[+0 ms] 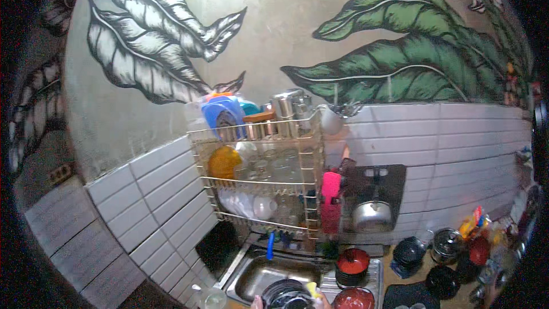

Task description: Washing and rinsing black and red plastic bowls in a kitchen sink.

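At the bottom edge, a round black dish or pan [283, 287] with ridged rings and streaks that look like suds is held over the front of the steel sink [244, 281]. My left hand [256, 302] grips its left side; only the fingers show. On the opposite side, my right hand [322, 300] holds a yellow sponge [312, 289] against the rim. The lower part of the dish and both wrists are cut off by the frame. A blue tap spout [270, 244] points down over the basin behind the dish.
Red-and-black stacked pots [352, 266] and a red bowl [354, 298] stand on the drainboard [376, 272]. Above the sink hangs a wire dish rack [261, 180] with glassware. Dark pots [408, 251] crowd the right counter. A clear container [214, 298] sits left.
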`<state>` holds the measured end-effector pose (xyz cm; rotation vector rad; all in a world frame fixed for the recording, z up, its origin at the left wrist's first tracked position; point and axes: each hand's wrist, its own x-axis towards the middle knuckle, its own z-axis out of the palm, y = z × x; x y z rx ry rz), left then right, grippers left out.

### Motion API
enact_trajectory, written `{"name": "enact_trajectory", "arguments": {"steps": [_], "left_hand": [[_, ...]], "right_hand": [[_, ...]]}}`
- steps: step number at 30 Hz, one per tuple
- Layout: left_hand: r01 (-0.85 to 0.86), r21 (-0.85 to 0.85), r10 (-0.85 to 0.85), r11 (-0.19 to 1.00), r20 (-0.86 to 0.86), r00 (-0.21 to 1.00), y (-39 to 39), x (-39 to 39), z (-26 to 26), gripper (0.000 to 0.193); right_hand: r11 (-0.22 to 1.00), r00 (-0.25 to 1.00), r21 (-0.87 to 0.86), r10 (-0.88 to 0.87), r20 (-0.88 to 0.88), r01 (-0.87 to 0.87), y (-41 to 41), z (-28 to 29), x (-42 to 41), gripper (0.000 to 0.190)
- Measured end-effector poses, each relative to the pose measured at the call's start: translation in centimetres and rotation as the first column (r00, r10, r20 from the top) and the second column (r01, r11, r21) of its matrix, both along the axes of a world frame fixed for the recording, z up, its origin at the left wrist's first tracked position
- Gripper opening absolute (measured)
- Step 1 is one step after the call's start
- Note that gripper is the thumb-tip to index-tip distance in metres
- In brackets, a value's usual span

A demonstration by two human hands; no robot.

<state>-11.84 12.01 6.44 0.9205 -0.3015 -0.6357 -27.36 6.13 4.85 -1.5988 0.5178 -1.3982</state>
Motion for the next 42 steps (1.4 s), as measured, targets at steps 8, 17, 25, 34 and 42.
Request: {"name": "enact_trajectory", "arguments": {"steps": [8,17,25,34,42], "left_hand": [[-0.243,0.131,-0.012,0.961,0.901,0.435,3.1,-3.7,-1.0,0.013],[-0.357,0.124,0.272,0.926,0.436,0.858,2.7,-4.6,0.9,0.030],[-0.426,0.121,0.138,0.897,0.837,0.529,4.6,-6.4,1.7,0.035],[-0.144,0.050,0.015,0.988,0.910,0.414,3.7,-8.0,7.4,0.028],[0.280,0.001,0.115,0.960,0.911,-0.396,4.2,-2.8,7.3,0.031]], "right_hand": [[0.939,0.953,-0.332,-0.175,-0.246,0.087,0.8,0.4,-1.1,0.031],[0.933,0.971,-0.317,0.103,-0.215,-0.169,2.1,3.5,-0.9,0.025],[0.863,0.953,-0.502,-0.195,-0.233,0.054,2.4,1.4,-2.5,0.028],[0.985,0.997,-0.153,0.073,-0.041,-0.078,0.1,4.9,-3.4,0.056],[0.377,0.866,0.785,0.304,0.396,-0.491,-0.2,4.8,-3.6,0.051]]}}
